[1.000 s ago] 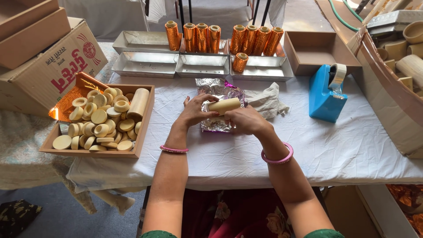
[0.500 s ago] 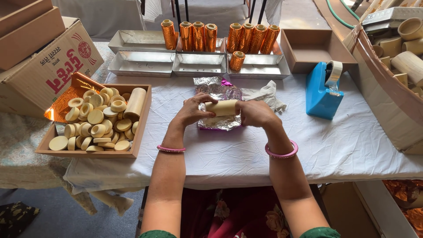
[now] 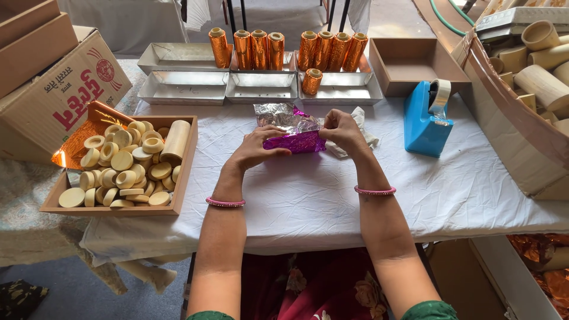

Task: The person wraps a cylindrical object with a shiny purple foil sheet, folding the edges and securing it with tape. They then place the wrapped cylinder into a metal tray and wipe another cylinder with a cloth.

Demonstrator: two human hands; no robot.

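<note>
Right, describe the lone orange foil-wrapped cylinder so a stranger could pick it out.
Start at the shiny metal trays along the white table's far edge. Behind them stands a row of orange foil-wrapped cylinders. The lone orange foil-wrapped cylinder stands in front of that row, by itself, in the right-hand tray.

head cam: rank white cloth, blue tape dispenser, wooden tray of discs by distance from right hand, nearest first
From the right hand:
1. White cloth, touching it on its far side.
2. Blue tape dispenser, to the right.
3. Wooden tray of discs, far left, past the left hand.
</note>
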